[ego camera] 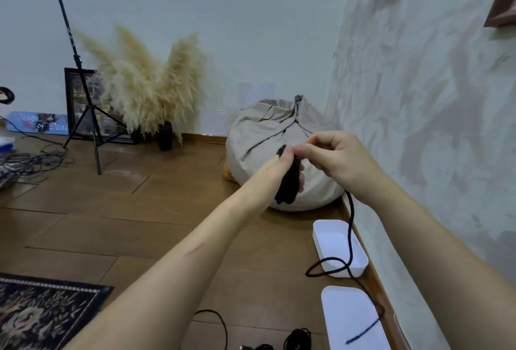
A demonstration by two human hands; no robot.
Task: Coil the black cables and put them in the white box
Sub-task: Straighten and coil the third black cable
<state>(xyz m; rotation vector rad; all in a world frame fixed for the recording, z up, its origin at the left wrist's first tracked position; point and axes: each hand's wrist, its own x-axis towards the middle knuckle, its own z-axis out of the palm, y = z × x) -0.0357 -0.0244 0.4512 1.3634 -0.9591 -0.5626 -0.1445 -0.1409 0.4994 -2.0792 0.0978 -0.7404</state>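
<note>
the left hand (272, 168) grips a coiled bundle of black cable (289, 186), held up in the air. the right hand (335, 160) pinches the same cable at the top of the bundle. the loose part hangs down across the open white box (360, 268), which stands on the floor (173, 210) beside the wall.

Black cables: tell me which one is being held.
The cable bunched in the left hand, pinched by the right hand; the others lie on the floor.

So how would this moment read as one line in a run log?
step: coiling | left hand: grips black cable coil | right hand: pinches at coil top | tail: trails over white box
</note>
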